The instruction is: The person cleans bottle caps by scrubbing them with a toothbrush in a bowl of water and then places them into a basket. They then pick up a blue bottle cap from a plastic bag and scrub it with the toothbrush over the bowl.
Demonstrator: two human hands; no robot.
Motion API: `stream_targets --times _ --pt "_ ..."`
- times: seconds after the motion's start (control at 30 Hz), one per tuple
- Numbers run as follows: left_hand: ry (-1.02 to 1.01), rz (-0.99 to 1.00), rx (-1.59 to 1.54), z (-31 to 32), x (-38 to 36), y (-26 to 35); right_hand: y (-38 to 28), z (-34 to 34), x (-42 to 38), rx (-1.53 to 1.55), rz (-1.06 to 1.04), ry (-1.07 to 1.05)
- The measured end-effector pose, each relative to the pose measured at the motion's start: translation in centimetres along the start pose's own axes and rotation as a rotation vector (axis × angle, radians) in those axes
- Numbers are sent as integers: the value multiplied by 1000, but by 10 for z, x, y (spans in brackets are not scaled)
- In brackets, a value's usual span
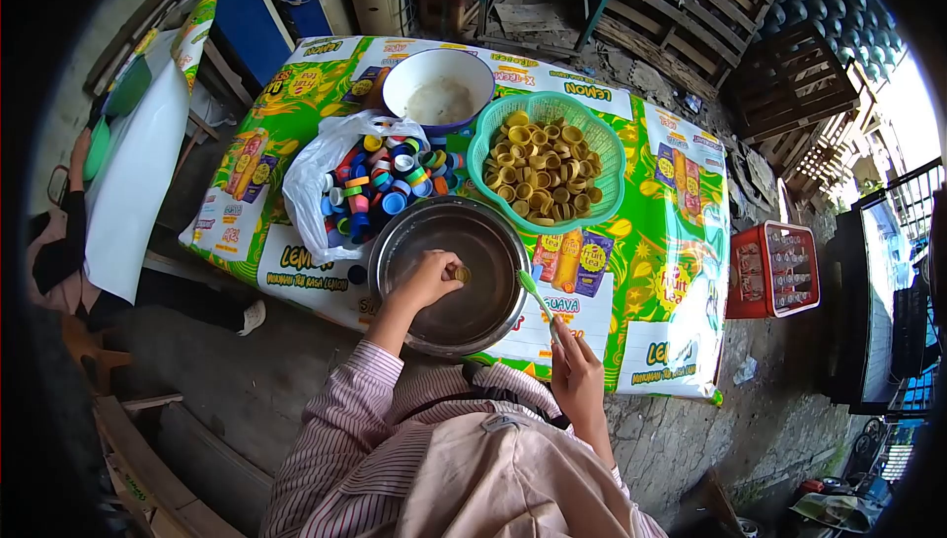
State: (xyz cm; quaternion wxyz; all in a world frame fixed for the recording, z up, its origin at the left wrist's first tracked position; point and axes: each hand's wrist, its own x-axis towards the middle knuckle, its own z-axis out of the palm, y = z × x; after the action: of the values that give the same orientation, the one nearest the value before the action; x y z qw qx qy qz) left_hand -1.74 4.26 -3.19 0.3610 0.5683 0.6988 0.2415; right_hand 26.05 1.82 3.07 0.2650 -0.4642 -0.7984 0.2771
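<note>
My left hand (431, 282) is over a round metal basin (503, 326), its fingers pinched on a small yellowish bottle cap (462, 274). In my right hand (575, 370), beside the basin's right rim, is a green toothbrush (538, 293), its head pointing up and left. Behind the basin stands a green plastic basket (617, 158) full of yellowish caps (541, 165). To its left, a white plastic bag (308, 188) spills many colored bottle caps (395, 203). A white enamel bowl (404, 84) with a dark rim sits behind the bag and looks cloudy inside.
A printed green and white cover (681, 291) lies over the table. On the floor to the right is a red crate (774, 267). Wooden pallets (691, 10) lean at the back. At far left, another person's hand (81, 151) is near a green bowl (99, 148).
</note>
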Motion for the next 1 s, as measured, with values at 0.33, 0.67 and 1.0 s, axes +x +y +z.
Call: stream_targets --times 0.33,0.67,1.0 --pt "51 142 -59 10 10 -16 1 0 1 -6 -33 31" --pt "130 281 -262 5 0 -17 -2 4 10 27 -86 6" --pt "186 177 -137 -19 -26 16 -4 22 23 63 -159 -56"
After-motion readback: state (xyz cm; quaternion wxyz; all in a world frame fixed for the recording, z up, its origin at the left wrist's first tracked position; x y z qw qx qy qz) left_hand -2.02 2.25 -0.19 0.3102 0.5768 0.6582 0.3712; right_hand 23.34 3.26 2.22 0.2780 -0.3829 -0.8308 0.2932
